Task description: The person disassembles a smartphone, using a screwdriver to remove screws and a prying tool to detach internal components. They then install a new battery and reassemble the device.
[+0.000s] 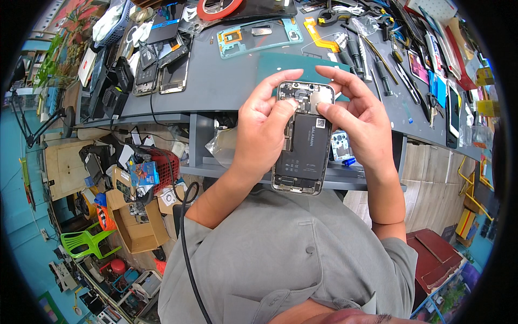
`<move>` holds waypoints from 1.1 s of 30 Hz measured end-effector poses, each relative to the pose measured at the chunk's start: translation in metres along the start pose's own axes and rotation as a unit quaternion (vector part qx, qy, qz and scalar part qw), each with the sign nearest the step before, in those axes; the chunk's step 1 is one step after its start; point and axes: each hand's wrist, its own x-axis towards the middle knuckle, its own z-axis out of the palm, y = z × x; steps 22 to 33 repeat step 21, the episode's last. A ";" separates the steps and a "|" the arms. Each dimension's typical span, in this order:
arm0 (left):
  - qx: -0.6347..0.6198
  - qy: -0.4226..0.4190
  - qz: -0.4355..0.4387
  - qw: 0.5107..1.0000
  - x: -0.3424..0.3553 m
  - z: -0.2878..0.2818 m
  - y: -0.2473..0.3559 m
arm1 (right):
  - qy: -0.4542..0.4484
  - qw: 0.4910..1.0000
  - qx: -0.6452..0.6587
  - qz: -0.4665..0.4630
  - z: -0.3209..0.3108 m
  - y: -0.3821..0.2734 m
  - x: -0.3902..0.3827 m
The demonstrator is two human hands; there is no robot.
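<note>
I hold an opened smartphone upright between both hands, close in front of my body at the desk's front edge. Its inside faces me, with a black battery, a metal frame and small circuit parts showing. My left hand grips the left edge, its thumb pressed on the parts near the top. On the other edge is my right hand, its thumb tip on a small whitish piece at the upper right; I cannot make out what that piece is. The index fingers of both hands arch above the phone's top edge.
A green mat lies behind the phone. Farther back are a light-blue phone frame and a yellow-orange flex cable. Screwdrivers and tweezers crowd the right; phone parts lie left. An open drawer sits below.
</note>
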 end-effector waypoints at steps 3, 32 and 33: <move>0.004 0.000 0.005 1.000 0.000 0.000 0.000 | 0.000 1.000 -0.003 -0.002 0.000 0.001 0.000; 0.018 0.003 -0.008 1.000 -0.002 -0.001 0.002 | 0.000 1.000 -0.007 -0.002 -0.001 0.000 -0.002; 0.018 0.003 -0.008 1.000 -0.002 -0.001 0.002 | 0.000 1.000 -0.007 -0.002 -0.001 0.000 -0.002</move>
